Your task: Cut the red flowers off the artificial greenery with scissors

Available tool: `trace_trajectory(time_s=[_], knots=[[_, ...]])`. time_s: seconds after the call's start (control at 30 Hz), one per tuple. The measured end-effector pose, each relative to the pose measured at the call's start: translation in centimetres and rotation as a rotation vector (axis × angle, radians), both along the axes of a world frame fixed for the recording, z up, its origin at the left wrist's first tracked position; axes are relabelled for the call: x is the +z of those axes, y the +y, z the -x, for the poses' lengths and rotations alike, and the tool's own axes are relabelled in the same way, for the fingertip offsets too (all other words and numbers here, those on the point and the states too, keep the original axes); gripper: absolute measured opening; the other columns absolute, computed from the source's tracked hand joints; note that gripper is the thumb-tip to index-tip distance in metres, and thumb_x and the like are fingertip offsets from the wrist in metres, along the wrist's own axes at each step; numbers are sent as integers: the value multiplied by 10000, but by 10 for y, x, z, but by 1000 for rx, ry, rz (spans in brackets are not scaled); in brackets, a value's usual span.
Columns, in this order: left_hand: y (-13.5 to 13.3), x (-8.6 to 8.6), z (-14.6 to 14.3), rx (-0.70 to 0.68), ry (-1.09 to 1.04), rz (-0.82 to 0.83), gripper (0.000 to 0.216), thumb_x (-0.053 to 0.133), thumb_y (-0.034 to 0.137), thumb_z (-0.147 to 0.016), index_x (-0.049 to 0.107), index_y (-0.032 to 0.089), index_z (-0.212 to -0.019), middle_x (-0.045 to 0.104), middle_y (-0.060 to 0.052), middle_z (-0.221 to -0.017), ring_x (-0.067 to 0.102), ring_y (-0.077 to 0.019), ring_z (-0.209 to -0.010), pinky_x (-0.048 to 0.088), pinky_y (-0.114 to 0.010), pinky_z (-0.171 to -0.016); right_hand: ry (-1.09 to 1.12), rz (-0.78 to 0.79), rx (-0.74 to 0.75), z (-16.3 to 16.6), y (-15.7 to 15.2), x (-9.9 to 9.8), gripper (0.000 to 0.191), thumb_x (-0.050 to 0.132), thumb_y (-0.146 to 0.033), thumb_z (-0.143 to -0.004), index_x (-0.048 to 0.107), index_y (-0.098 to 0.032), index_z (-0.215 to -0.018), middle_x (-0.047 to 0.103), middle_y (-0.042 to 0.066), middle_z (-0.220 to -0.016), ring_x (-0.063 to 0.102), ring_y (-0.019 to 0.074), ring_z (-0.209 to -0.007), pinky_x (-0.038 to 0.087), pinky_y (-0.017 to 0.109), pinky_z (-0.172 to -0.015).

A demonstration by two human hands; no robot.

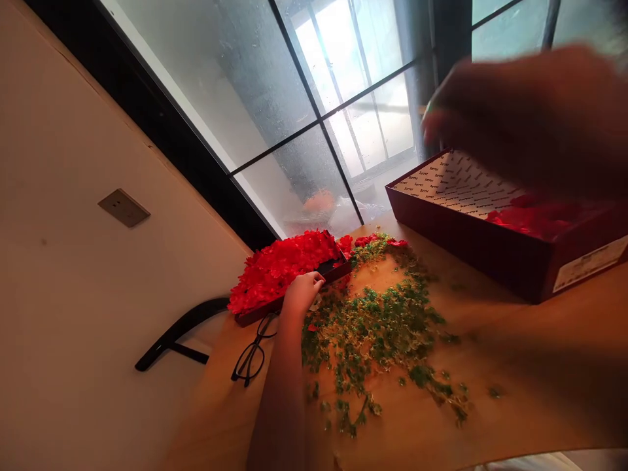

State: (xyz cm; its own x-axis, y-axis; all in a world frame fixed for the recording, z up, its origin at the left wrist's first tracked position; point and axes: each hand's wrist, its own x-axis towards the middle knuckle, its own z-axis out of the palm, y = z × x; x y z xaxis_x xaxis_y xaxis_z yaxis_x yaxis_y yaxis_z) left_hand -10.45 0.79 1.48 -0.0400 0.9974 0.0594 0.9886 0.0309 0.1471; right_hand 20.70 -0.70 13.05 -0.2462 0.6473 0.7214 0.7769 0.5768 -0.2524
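My left hand (301, 292) reaches across the wooden table (515, 379) to the near edge of a dark tray (338, 269) heaped with red fabric flowers (282, 265). Its fingers are curled at the tray's rim; what they hold, if anything, is hidden. My right hand (520, 111) is raised close to the camera at the upper right, badly blurred, above a dark red box (471, 242) lined with printed white paper and holding a few red petals (534, 219). A small green bit shows at its fingertips.
Green plastic leaf pieces (377, 327) are scattered over the table's middle. Black glasses (251, 356) lie at the table's left edge, near a black chair arm (176, 333). A large window (304, 98) and a wall socket (123, 207) are behind.
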Motion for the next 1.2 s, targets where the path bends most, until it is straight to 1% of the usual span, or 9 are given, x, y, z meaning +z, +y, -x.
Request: trace_trajectory(time_s=[0.07, 0.13, 0.27, 0.37, 0.53, 0.77, 0.87, 1.03, 1.2], knots=[[1, -6, -3, 0, 36, -21, 187, 461, 241, -733, 617, 206, -830, 652, -62, -804, 581, -180, -746, 396, -249, -656, -137, -98, -42, 14, -2, -25, 528, 159, -516, -788, 524, -138, -840, 558, 49, -701, 553, 187, -703, 241, 253, -501], [3, -12, -8, -10, 69, -46, 186, 460, 232, -736, 614, 198, -834, 644, -77, -798, 578, -197, -740, 398, -273, -654, -133, -38, 51, 26, 2, -66, 429, 188, -451, -833, 499, -160, -786, 553, 53, -662, 525, 141, -589, 281, 238, -495], [5, -28, -26, -98, 90, -98, 217, 418, 237, -770, 597, 195, -886, 614, -81, -882, 546, -197, -838, 393, -292, -733, 43, 273, 189, 40, 22, -153, 318, 253, -400, -840, 464, -172, -770, 535, 41, -671, 485, 128, -578, 341, 232, -540], [6, -41, -46, -210, 68, -114, 271, 375, 248, -799, 541, 214, -1009, 563, -58, -1031, 482, -165, -977, 355, -269, -843, 107, 444, 190, 46, 33, -190, 317, 256, -402, -833, 421, -185, -670, 483, 12, -589, 436, 119, -534, 329, 221, -514], [18, -56, -72, -346, -79, -159, 366, 366, 228, -803, 412, 205, -1165, 469, -64, -1186, 396, -165, -1092, 302, -316, -927, 198, 533, 198, 51, 38, -194, 305, 244, -381, -828, 389, -183, -647, 464, 8, -597, 425, 117, -544, 322, 217, -517], [39, -50, -80, -302, -263, -149, 153, 476, 179, -727, 599, 183, -817, 619, -52, -859, 539, -177, -864, 395, -334, -811, 229, 557, 186, 49, 35, -185, 297, 238, -338, -835, 398, -178, -643, 475, 11, -601, 416, 111, -542, 314, 203, -495], [28, -43, -77, -292, -360, -157, 160, 457, 188, -739, 565, 182, -858, 614, -46, -880, 562, -150, -842, 434, -301, -768, 211, 551, 208, 50, 33, -186, 292, 274, -349, -830, 413, -175, -641, 493, 15, -615, 422, 108, -541, 310, 200, -501], [-1, -31, -71, -137, -867, -115, 218, 551, 250, -680, 524, 169, -880, 614, -52, -913, 575, -150, -872, 447, -294, -783, 5, 538, 339, 51, 30, -187, 293, 275, -356, -844, 463, -169, -720, 544, 34, -668, 463, 114, -566, 298, 201, -522], [-12, -21, -77, -88, -971, -104, 216, 602, 230, -630, 539, 152, -821, 631, -43, -866, 578, -151, -868, 428, -299, -819, -73, 440, 371, 51, 30, -192, 291, 263, -339, -855, 468, -164, -744, 552, 38, -675, 475, 113, -553, 271, 203, -509]])
